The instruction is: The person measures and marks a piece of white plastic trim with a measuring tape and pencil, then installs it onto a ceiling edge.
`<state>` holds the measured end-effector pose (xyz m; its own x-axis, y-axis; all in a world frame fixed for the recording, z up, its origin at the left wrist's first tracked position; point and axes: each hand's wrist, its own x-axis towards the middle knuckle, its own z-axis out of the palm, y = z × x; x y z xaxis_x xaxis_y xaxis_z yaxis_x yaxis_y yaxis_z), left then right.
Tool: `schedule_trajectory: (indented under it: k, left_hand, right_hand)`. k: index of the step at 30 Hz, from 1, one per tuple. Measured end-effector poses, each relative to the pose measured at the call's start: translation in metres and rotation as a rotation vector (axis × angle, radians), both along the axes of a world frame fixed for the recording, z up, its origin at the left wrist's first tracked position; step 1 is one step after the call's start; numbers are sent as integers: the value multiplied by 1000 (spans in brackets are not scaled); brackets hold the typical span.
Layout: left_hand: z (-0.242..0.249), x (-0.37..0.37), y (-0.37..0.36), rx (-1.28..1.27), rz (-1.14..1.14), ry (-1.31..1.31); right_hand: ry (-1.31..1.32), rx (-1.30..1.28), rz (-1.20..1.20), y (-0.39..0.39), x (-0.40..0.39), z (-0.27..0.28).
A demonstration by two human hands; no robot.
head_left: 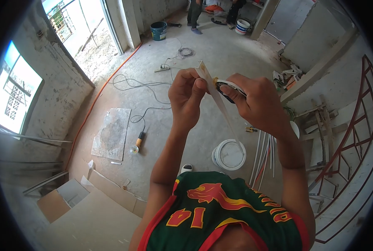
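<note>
Raised in front of my chest, my left hand (185,98) pinches the upper end of a long white trim strip (220,104) between thumb and fingers. The strip slants down toward the floor and narrows in view. My right hand (257,100) is wrapped round a black and white tape measure (228,90). A yellow part at its front end meets the strip's edge close to my left fingertips. Below the strip's lower end, a white lidded bucket (229,154) stands on the floor.
An angle grinder (138,142) lies beside a stained board (111,133), its cord trailing. An orange hose (98,97) runs along the left wall. Pipes (264,154) lie right of the bucket, near a red metal frame (356,125). At the back, a person (194,16) stands near buckets.
</note>
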<state>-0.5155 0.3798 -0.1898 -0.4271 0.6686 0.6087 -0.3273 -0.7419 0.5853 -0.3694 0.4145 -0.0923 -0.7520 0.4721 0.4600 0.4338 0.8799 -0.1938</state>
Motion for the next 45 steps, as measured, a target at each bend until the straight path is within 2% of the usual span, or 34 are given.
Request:
schedule_trajectory:
  k: [11,17,23,29,35,45]
  left_hand:
    - [0,2,4,-4,39,12]
    - [-2,1,7,-2,42,13]
    - [1,4,10,3,47,15]
    - [2,5,9,3,48,10]
    - [-1,2,10,2,62,15]
    - [-1,8,12,-1,24,2]
  right_hand:
    - [-103,76,-12,1,7,-3]
    - [-100,1,-44,4,13,1]
    - [-3,66,44,9,7,10]
    - [-132,116,24,11,5,12]
    - [-101,1,-20,11,14,1]
    - [-53,-26,8,12,18,-11]
